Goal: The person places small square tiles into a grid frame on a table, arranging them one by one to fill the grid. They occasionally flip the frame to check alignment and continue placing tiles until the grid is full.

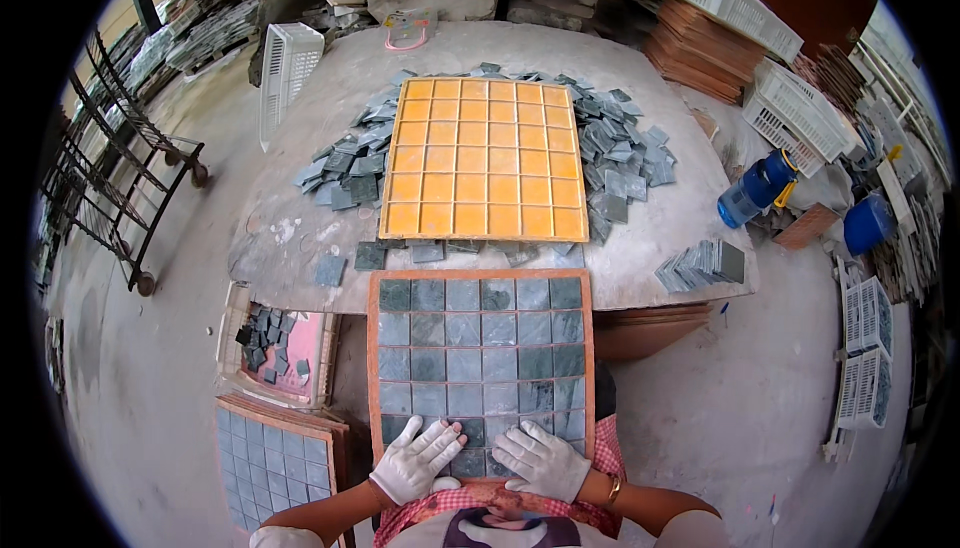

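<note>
— What do the hands have there?

— A reddish board covered in square grey-green tiles, all in neat rows; call it the tiled board (465,331). It lies in front of the person, its far edge overlapping the near side of the grey table (290,283), its near edge close against a red checked cloth (607,445).

— And the fingers?

— The left hand (420,460), in a pale glove, lies on the board's near left part, fingers a little apart and pointing away from the body. The right hand (545,461), gloved too, lies on the near right part, fingers spread and angled inward. Neither pinches anything; they rest on the tiles, with a gap between the two hands.

— What's that yellow thing?

— A yellow tray (500,188) divided into squares by thin ridges. It's on the table just beyond the board, with loose tiles heaped at its left (362,163) and more heaped at its right.

— Anything else nearby?

— A leaning row of tiles (703,268) at the table's right corner, and a blue bottle (757,188) beyond it. Down by the person's left there's a crate (231,343) with dark tiles on its pink bottom, and just below that, another tiled panel (275,458). Further left, a black wheeled cart (165,188) on the floor.
</note>
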Tool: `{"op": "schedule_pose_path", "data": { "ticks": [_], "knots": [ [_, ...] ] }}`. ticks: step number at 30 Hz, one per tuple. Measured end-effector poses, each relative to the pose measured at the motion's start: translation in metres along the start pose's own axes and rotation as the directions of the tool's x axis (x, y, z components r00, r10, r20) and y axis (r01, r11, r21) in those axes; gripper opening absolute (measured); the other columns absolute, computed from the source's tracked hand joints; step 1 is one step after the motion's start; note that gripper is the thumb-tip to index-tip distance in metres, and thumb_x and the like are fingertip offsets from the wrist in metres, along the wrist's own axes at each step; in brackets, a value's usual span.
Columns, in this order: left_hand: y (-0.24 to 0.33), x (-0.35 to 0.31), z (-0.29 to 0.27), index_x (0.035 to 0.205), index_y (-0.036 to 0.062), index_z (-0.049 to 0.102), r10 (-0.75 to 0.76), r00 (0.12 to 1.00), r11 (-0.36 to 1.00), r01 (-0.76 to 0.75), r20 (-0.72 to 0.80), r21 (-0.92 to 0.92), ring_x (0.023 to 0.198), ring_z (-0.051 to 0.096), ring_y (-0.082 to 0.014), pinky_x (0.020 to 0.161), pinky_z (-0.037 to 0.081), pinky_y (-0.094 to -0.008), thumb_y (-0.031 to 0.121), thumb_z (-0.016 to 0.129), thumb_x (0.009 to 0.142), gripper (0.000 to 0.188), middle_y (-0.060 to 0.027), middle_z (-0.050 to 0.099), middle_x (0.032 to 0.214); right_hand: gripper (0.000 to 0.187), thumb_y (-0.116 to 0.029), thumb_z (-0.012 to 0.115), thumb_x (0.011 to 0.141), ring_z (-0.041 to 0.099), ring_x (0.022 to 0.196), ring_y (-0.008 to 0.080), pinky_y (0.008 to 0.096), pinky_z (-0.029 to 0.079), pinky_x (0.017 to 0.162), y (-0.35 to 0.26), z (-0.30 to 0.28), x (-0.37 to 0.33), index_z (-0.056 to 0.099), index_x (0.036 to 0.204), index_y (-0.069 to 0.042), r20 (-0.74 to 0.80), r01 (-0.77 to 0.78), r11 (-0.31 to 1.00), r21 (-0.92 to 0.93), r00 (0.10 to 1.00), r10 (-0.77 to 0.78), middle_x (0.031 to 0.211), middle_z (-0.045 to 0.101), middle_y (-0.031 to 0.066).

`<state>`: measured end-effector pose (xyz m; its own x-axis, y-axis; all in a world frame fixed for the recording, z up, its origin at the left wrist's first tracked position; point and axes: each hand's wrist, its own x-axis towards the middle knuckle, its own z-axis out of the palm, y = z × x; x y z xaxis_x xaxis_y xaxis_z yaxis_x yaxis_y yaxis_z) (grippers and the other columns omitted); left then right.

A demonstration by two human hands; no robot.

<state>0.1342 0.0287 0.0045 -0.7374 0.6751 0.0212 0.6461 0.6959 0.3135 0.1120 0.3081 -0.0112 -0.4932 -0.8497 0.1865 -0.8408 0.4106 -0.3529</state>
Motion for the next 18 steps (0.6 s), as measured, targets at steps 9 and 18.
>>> {"op": "schedule_pose_path", "data": {
  "ticks": [9, 18],
  "knots": [
    [0.005, -0.033, 0.000, 0.130, 0.0050, 0.051, -0.103, 0.994, 0.995, 0.103, -0.032, 0.012, 0.126, 0.046, -0.0289, 0.108, 0.024, -0.0516, 0.048, 0.053, 0.085, 0.062, -0.0119, 0.049, 0.136, 0.049, -0.032, 0.062, 0.083, 0.048, 0.119, 0.0289, 0.0430, 0.035, 0.106, -0.012, -0.012, -0.035, 0.055, 0.121, -0.002, 0.005, -0.184, 0.983, 0.004, 0.983, 0.184, 0.125, 0.052, 0.0145],
    [0.050, 0.065, 0.028, 0.138, 0.0076, 0.041, 0.080, 0.986, 0.986, -0.100, -0.147, -0.130, 0.131, 0.040, -0.0256, 0.109, 0.021, -0.0543, 0.053, 0.051, 0.083, 0.073, -0.0095, 0.042, 0.142, 0.027, -0.008, 0.062, 0.083, 0.061, 0.105, 0.0310, 0.0383, 0.048, 0.091, 0.014, -0.037, -0.026, 0.061, 0.109, 0.002, -0.368, -0.456, 0.772, 0.443, 0.693, 0.620, 0.109, 0.064, 0.0176]
  ]
}}
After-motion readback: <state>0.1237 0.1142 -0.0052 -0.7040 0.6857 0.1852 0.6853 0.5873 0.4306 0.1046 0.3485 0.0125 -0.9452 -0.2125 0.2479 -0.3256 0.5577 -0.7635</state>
